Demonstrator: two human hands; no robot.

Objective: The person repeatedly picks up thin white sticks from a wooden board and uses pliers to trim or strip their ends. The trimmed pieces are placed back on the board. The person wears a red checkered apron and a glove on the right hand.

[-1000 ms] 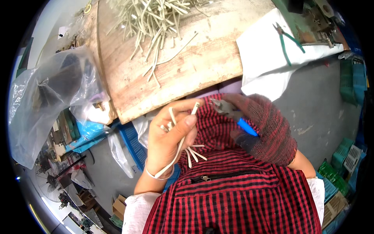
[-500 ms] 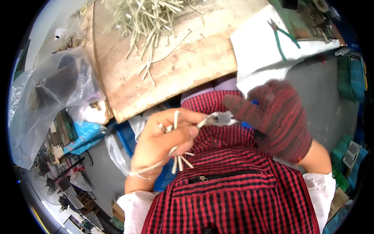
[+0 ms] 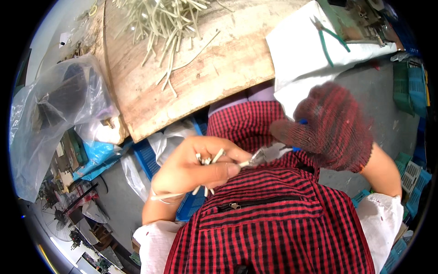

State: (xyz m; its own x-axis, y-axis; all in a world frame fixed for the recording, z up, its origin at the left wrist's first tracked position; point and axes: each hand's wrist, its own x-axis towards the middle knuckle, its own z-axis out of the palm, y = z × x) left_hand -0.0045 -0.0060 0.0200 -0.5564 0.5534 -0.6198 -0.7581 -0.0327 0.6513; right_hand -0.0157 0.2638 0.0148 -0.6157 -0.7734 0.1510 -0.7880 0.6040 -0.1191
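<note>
Between thumb and fingers, my bare left hand (image 3: 194, 166) grips several cream wires (image 3: 220, 155), some with shiny tips. One wire's end (image 3: 245, 163) pokes out past the fingertips and meets the jaws of a pair of pliers (image 3: 270, 153). My right hand (image 3: 332, 130), in a dark red and black knitted glove, is closed round the pliers' blue handles, which it mostly hides. Both hands are above my lap, over a red and black checked apron (image 3: 260, 228). Whether the jaws clamp the wire is too blurred to tell.
Ahead, a wooden table (image 3: 228, 59) carries a heap of cream wires (image 3: 159, 23). Green-handled pliers (image 3: 326, 41) lie on a white sheet (image 3: 292, 59) at the right. A clear plastic bag (image 3: 64, 100) hangs at the left; a blue basket (image 3: 145, 160) stands below the table edge.
Both hands have shifted slightly right, with the left one lower. My left hand has rolled, so the wires in it point differently. The pliers stay at the wire's end.
</note>
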